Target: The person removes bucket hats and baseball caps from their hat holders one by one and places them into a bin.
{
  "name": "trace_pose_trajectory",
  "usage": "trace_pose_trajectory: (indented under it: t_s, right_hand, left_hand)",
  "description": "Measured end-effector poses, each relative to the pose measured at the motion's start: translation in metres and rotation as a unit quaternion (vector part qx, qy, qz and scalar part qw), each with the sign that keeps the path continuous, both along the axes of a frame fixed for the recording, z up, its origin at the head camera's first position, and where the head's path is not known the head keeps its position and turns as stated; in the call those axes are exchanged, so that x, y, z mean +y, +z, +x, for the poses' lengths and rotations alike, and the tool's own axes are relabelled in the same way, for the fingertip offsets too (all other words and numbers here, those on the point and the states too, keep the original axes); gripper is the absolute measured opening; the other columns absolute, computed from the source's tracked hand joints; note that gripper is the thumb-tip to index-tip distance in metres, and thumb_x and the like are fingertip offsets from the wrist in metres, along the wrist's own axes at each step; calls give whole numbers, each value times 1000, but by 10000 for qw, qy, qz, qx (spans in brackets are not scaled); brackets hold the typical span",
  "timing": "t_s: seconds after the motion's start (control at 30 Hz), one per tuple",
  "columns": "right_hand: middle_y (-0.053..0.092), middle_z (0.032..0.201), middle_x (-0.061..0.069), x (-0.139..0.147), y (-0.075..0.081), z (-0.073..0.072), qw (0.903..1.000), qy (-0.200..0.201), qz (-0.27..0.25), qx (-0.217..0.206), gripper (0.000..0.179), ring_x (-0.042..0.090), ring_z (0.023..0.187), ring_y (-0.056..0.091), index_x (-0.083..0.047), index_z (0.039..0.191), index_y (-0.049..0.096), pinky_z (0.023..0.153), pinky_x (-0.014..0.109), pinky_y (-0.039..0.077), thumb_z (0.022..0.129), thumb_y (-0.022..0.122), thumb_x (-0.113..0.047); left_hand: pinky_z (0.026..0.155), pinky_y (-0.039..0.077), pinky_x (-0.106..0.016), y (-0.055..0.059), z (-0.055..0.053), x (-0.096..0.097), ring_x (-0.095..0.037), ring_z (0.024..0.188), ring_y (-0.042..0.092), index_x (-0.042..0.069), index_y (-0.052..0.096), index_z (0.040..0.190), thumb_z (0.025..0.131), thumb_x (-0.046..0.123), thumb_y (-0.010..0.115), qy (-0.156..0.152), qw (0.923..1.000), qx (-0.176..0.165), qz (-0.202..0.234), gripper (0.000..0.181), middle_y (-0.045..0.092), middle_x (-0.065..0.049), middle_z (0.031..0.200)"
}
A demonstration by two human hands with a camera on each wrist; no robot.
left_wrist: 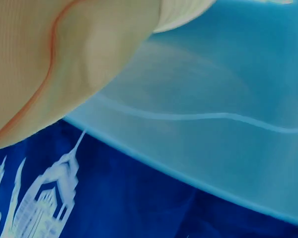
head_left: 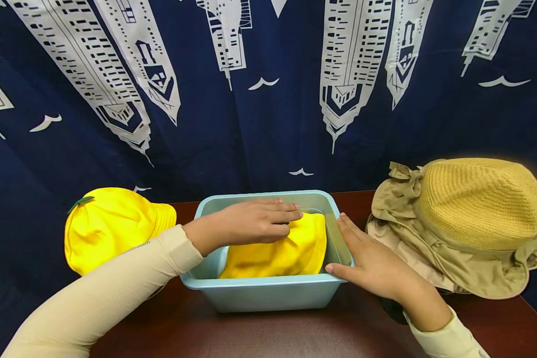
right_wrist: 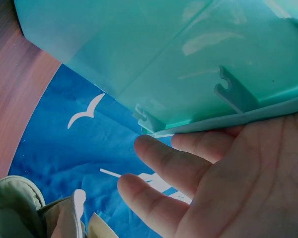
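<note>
Head, hands (head_left: 255,221) (head_left: 378,262) @ bin (head_left: 268,298), ylw hat (head_left: 277,256) inside

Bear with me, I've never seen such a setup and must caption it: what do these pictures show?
There is no machine here, just a person's bare left hand and right hand. The widest picture comes from a head camera looking down; the others, from one camera on each wrist. On the reddish-brown table stands a light blue bin with a yellow hat inside. Another yellow hat lies to its left, a pile of tan hats to its right. Neither hand clearly grips anything: the left is over the hat inside, the right touches the bin.
</note>
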State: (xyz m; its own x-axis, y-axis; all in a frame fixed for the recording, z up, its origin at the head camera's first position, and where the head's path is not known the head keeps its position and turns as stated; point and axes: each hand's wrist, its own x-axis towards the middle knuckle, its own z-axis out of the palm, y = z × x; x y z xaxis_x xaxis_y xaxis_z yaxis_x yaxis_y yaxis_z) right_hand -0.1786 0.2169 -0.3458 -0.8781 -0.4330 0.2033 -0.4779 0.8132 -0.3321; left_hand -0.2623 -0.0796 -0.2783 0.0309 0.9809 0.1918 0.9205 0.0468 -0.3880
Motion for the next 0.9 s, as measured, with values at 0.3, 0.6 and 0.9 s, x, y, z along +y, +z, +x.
trace_pose_trajectory:
  t_s: [0.3,0.6,0.9]
  right_hand:
    - [12,164,16,-1,0,1,10000,17,-20,62,97,39,143,30,2,156,19,108,59,35,93,56,-61]
    - [12,164,16,-3,0,0,10000,52,-49,-4,96,39,143,29,3,156,19,108,59,35,93,57,-59]
    - [11,164,15,-2,-1,0,9999,106,-113,9,95,40,145,26,1,157,18,107,61,33,94,59,-56]
  left_hand:
    - [114,33,-35,-23,-5,9,-21,139,42,15,66,114,101,22,56,1087,9864,-349,-1181,17,53,-6,146]
    - [115,32,-41,3,2,-16,-24,142,39,15,62,126,100,32,59,1258,9909,-253,-406,31,50,-7,148]
    - [113,33,-49,47,20,-87,-28,142,37,12,63,129,96,29,64,1987,9796,58,292,37,49,-11,148]
